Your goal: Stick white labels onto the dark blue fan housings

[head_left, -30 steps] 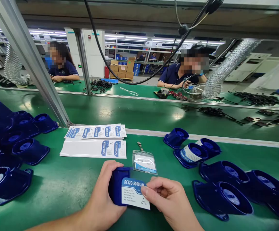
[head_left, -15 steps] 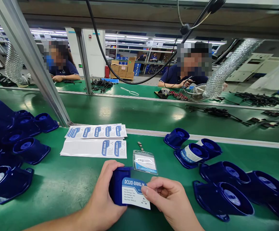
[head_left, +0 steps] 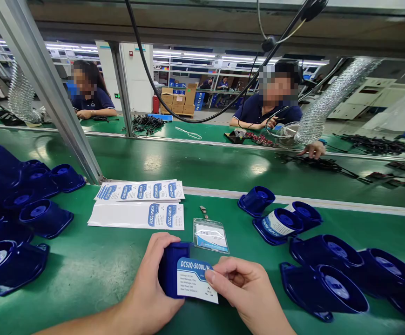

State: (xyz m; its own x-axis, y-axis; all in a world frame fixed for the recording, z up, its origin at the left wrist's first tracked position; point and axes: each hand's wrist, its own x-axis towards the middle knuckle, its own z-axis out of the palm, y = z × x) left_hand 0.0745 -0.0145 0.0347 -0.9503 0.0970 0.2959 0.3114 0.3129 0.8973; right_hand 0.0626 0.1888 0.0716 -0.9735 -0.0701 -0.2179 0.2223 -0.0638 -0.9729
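My left hand (head_left: 157,284) wraps round a dark blue plastic housing (head_left: 174,258) at the bottom middle, its fingers over the top and thumb low. A white and blue label (head_left: 195,280), printed DC52Q-5000L/H, lies with its left part against the housing. Its right end sticks out past the housing, pinched between thumb and forefinger of my right hand (head_left: 240,284). Just beyond lies a clear badge holder (head_left: 211,235) with a metal clip. Label sheets (head_left: 118,215) rest at the left, the front one partly bare of labels.
Several blue housings (head_left: 45,217) crowd the left side. More housings (head_left: 324,288) stand at the right, including a labelled one (head_left: 279,224). A metal post (head_left: 49,88) rises at the left. Across the bench, two people work beside cables and a silver duct (head_left: 331,102).
My hands, the housing and the label look nearly still. Across the bench, a person's hand has come into view over the black cables, and the people's heads have shifted.
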